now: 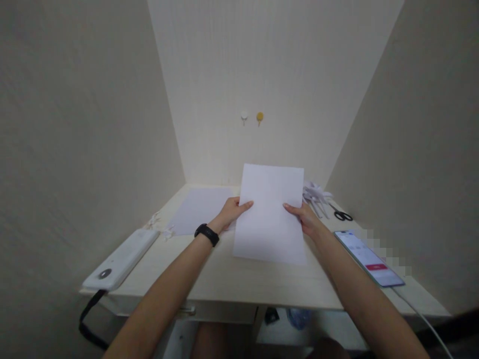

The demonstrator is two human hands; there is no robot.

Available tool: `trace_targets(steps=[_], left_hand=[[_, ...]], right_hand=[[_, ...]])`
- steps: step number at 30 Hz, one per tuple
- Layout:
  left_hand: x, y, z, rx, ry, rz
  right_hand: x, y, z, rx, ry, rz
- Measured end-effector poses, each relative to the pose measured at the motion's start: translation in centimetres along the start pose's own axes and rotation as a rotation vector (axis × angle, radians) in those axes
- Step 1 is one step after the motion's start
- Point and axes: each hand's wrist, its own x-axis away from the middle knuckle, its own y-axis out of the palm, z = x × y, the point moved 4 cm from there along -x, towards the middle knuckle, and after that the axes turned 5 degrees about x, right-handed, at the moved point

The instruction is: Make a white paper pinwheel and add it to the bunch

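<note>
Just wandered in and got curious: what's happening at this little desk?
A person is holding a plain white sheet of paper up over a pale wooden desk, the left hand gripping its left edge and the right hand its right edge. Another white sheet lies flat to the left. Folded white paper shapes and black-handled scissors sit at the back right, and a lit smartphone lies on the right.

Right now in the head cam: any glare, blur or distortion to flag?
Head view: soft, even light, faint shadows; the white paper sheet held by the left hand and right hand is nearly blown out; wide-angle lens splays the walls outward; a pixelated patch sits beside the lit smartphone; black scissors look soft.
</note>
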Motion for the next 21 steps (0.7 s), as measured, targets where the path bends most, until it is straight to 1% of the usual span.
trace_targets(steps=[2,4,6,10,14,17,19,21], left_hand=[[-0.5,-0.5,-1.2,0.020,-0.030,0.026],[-0.7,-1.4,-2.1,0.039,-0.052,0.056],[-0.6,-2.1,-2.6,0.051,-0.072,0.039],[-0.1,-2.9,-2.5,0.057,-0.124,-0.063],[0.2,-3.0,-2.6,0.077,-0.166,-0.066],[0.1,-2.7,-2.8,0.070,-0.179,-0.082],[0.0,-2.8,-2.7,-0.028,-0.139,-0.031],[0.0,-3.3,-2.1,-0.253,-0.050,0.089]], right_hand=[[-0.2,-0.3,0.4,0.014,0.032,-0.023],[-0.3,-0.2,0.8,0.039,0.080,-0.082],[-0.2,-0.1,1.2,0.063,0.116,-0.122],[0.0,0.1,1.5,0.067,0.122,-0.118],[0.3,0.3,1.5,0.057,0.133,-0.149],[0.3,0.1,1.6,0.060,0.140,-0.121],[0.1,-0.3,1.8,0.067,0.148,-0.080],[-0.1,-0.7,1.9,0.063,0.140,-0.037]])
